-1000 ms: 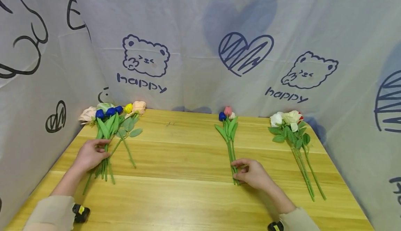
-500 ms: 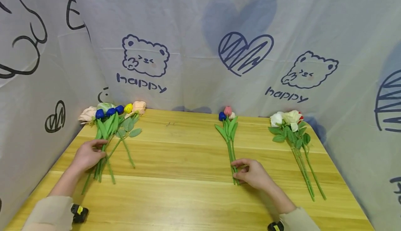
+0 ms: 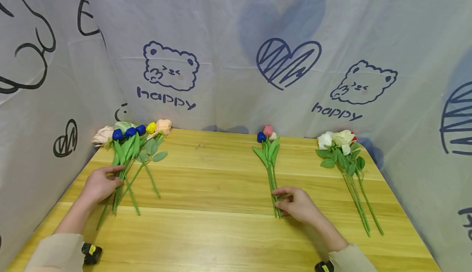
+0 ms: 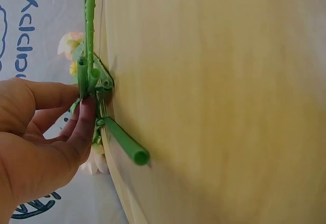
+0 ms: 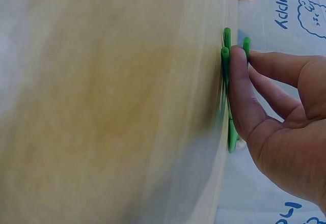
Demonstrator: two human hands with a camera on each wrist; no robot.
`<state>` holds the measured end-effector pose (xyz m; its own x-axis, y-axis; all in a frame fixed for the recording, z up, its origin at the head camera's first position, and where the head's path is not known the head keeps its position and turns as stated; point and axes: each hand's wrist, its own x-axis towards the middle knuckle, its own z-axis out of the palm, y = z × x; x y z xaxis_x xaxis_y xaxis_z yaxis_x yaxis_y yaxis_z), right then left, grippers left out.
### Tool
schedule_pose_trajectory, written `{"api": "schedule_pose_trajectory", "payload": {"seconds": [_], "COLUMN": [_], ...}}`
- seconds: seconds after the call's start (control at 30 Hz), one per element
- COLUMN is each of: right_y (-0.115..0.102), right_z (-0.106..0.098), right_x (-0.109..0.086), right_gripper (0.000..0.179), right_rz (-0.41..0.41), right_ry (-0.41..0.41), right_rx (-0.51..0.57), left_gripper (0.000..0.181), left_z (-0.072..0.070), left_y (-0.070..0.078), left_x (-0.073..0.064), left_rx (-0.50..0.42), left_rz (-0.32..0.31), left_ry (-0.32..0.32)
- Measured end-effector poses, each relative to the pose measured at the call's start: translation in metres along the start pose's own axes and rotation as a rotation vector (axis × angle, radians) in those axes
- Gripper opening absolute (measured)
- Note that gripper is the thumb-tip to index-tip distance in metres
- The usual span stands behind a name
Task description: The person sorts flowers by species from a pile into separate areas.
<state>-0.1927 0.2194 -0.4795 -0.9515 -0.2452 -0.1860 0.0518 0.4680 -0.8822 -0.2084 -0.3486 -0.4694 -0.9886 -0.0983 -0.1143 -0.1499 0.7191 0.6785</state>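
Observation:
In the head view my left hand (image 3: 101, 185) pinches the green stems of blue artificial tulips (image 3: 130, 132) at the table's left. The left wrist view shows stem ends (image 4: 83, 71) between thumb and fingertips, with one thicker stem (image 4: 126, 141) sticking out below them. My right hand (image 3: 298, 203) is at the lower stems of a small tulip bunch with a pink tulip (image 3: 268, 130), a blue one (image 3: 261, 137) and a whitish one. Seen from the right wrist, thumb and finger pinch one stem (image 5: 246, 46), while two others (image 5: 225, 56) lie beside the finger against the table.
Peach roses (image 3: 163, 127) and a yellow tulip (image 3: 151, 128) lie among the left-hand flowers, their stems crossing. At the right lie white and cream roses (image 3: 343, 139) with long stems. A printed cloth (image 3: 221, 59) hangs behind the wooden table (image 3: 206, 239).
My left hand has shifted slightly left, drawing the tulip stems closer together; a loose stem beside it has swung a little right. The right hand and its bunch have stayed put.

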Motion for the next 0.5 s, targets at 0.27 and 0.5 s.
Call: {"api": "schedule_pose_trajectory", "payload": {"seconds": [0.27, 0.5], "right_y": [-0.001, -0.006], "right_z": [0.001, -0.004], "right_x": [-0.001, -0.007], "right_gripper": [0.033, 0.04], "right_rz": [0.007, 0.022], "right_ry": [0.013, 0.011], "right_rx": [-0.012, 0.006], "left_gripper": [0.055, 0.056], "left_z": [0.0, -0.001], "left_y": [0.002, 0.017], "left_x": [-0.005, -0.011], "left_rx": [-0.06, -0.135], "left_rz": [-0.029, -0.039], "left_ry": [0.012, 0.05]}}
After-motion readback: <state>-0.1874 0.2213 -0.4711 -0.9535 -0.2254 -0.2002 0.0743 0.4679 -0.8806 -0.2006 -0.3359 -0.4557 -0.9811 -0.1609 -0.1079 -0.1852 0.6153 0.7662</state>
